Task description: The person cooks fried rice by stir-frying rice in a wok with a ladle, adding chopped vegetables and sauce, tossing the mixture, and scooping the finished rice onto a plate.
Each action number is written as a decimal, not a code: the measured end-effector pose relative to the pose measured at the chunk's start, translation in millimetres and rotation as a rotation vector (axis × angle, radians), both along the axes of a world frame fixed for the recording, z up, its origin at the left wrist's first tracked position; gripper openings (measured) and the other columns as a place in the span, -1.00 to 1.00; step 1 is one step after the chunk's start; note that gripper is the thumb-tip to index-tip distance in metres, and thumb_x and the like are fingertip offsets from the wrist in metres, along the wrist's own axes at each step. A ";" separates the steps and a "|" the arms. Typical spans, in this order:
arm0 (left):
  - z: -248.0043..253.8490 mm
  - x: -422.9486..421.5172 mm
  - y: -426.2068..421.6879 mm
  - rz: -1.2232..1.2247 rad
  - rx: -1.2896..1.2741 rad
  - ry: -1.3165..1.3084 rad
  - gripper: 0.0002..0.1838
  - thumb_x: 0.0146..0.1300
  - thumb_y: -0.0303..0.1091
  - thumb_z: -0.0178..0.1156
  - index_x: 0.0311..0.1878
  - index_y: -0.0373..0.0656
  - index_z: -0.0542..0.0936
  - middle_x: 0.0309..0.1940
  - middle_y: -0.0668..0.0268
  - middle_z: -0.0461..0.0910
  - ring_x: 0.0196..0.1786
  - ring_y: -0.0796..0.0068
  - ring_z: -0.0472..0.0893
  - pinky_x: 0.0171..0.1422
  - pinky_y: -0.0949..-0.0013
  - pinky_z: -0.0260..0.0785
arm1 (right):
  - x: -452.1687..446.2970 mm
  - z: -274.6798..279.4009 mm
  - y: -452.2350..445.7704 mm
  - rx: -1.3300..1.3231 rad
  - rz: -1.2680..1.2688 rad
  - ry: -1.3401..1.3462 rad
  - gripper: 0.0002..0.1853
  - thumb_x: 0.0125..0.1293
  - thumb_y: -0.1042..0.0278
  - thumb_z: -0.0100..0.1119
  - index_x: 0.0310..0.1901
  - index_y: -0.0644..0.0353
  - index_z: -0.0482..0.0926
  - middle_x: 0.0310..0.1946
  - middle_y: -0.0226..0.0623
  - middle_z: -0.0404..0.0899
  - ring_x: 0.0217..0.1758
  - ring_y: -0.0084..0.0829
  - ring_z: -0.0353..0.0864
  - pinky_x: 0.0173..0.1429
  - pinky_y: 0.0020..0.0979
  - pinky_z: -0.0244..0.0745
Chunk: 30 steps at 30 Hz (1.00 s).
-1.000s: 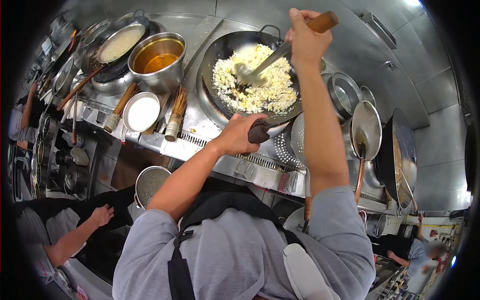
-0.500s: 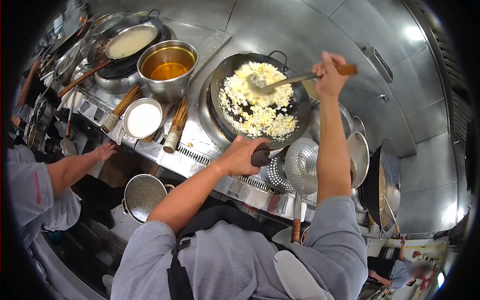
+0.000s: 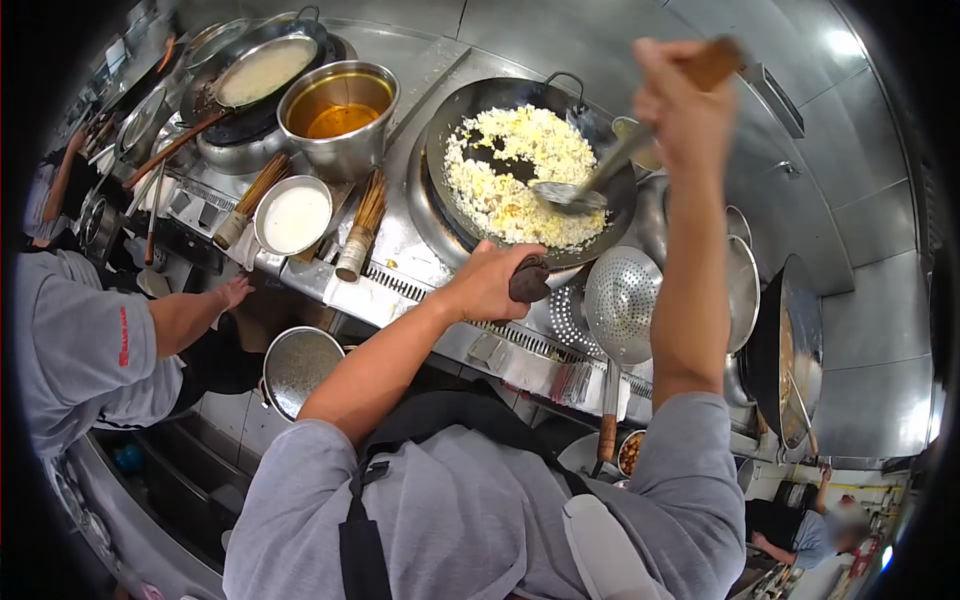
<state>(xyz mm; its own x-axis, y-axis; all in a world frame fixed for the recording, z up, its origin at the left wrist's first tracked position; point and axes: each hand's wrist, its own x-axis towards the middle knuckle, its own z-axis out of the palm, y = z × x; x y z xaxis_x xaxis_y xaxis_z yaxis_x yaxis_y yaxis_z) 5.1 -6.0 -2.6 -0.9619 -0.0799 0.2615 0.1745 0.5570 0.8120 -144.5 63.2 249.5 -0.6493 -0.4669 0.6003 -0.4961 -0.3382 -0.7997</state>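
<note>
Wok (image 3: 600, 129) taken as reference; it sits on a round burner set into the steel bench (image 3: 418, 100), slightly tilted in view. Rice mixed with yellow egg-like pieces (image 3: 490, 190) lies inside the wok, spread in a rough ring with dark metal showing through toward the middle. Left hand (image 3: 488, 283) is at the near edge of the wok, its grip closed around a dark cloth (image 3: 528, 280); whether a handle lies under the cloth cannot be told. Right hand (image 3: 690, 115) is raised above and right of the wok, blurred, grip wrapped round the wooden end of a ladle (image 3: 570, 198). Ladle slants down to the left; its head rests among the grains in the right part of the wok. Perforated strainer (image 3: 625, 300) is just beside the wok, on its near right side, handle toward the body. Left of the wok: steel pot (image 3: 340, 152) containing amber liquid, bamboo brush (image 3: 362, 222), and a small pan (image 3: 297, 253) of white contents. Farther left and well apart from the wok, a co-worker's hand (image 3: 238, 290) extends near the bench edge.
</note>
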 end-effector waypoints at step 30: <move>5.3 0.1 -6.7 -0.018 0.003 -0.040 -0.17 -0.24 -0.24 0.40 0.27 0.02 0.43 -0.01 0.28 0.66 0.06 0.19 0.59 0.29 0.22 0.14 | -111.4 -54.2 -24.2 -0.138 0.145 -0.089 -0.83 0.27 0.50 0.28 -0.39 0.16 0.45 -0.75 -0.48 0.27 -0.76 -0.57 0.24 -0.61 -0.41 0.28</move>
<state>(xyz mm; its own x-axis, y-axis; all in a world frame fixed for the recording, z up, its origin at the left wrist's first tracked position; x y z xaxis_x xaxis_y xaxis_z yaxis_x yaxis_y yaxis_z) 5.2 -12.6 2.7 -0.9728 -0.0628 0.2230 0.1524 0.5517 0.8200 -255.8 39.0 195.3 -0.6348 -0.4766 0.6082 -0.3637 -0.5102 -0.7794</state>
